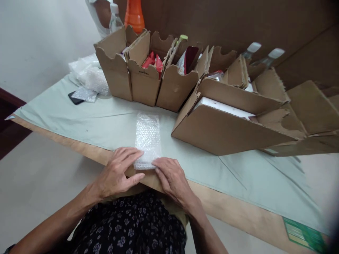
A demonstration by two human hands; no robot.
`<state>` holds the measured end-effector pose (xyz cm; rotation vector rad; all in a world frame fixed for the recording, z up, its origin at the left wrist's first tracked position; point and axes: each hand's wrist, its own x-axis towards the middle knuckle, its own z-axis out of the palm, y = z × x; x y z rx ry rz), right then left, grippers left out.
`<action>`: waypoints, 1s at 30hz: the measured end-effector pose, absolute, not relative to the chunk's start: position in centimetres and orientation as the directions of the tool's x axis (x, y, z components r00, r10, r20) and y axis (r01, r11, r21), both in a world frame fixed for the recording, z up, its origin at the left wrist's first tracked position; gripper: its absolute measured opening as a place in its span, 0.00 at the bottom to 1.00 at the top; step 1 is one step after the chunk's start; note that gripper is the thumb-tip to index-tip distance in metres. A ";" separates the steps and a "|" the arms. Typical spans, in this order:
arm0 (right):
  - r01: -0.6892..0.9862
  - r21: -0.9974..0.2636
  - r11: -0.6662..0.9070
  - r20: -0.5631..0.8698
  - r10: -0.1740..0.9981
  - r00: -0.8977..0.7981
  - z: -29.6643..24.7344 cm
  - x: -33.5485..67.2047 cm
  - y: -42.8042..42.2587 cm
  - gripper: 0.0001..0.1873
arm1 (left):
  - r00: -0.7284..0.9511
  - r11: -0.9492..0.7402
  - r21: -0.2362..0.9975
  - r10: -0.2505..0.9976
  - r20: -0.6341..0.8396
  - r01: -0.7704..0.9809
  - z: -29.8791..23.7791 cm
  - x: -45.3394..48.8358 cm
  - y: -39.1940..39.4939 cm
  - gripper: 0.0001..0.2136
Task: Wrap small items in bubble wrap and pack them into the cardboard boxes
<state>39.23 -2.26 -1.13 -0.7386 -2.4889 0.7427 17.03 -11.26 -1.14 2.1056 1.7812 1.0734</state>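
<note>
A flat bubble wrap pouch lies lengthwise near the front edge of the cloth-covered table. My left hand is open at its left side, fingers stretched over the lower left part and thumb held apart. At the lower right corner rests my right hand, its fingertips touching the pouch and its fingers loosely bent, lying flat rather than gripping. The lower end of the pouch looks folded or layered. Whether anything is inside cannot be made out.
Cardboard bins holding packets stand in a row behind. A wider cardboard holder with a white item stands at right. More bubble wrap and a dark flat object lie at left. An orange bottle stands at the back.
</note>
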 end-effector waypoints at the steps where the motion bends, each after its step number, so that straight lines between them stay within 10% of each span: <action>1: 0.363 -0.641 0.676 0.212 0.611 -0.763 -0.9 39.3 -2.1 0.12 | 0.030 -0.264 0.581 0.925 0.380 0.770 -1.1 17.2 -11.4 0.20; 5: 0.390 -0.709 0.587 0.201 0.699 -0.687 -0.9 39.2 -1.6 0.12 | -0.100 -0.140 0.648 0.942 0.320 0.748 -1.9 17.8 -10.9 0.13; 11: 0.425 -0.475 0.770 0.537 0.637 -0.553 -1.3 39.7 -2.3 0.13 | -0.181 -0.042 0.564 0.925 0.334 0.825 -3.0 17.9 -9.8 0.12; 17: 0.374 -0.353 0.858 0.389 0.498 -0.775 -2.4 38.7 -1.7 0.13 | -0.178 -0.033 0.506 0.915 0.363 0.862 -2.8 17.6 -10.3 0.15; 24: 0.387 -0.589 0.710 0.241 0.611 -0.754 -1.2 38.9 -1.7 0.13 | -0.018 -0.215 0.614 0.937 0.350 0.760 -1.6 17.2 -11.4 0.14; 30: 0.501 -0.409 0.763 0.386 0.642 -0.663 -1.7 39.0 -1.9 0.17 | -0.116 -0.008 0.456 0.963 0.243 0.890 -2.6 17.2 -8.3 0.14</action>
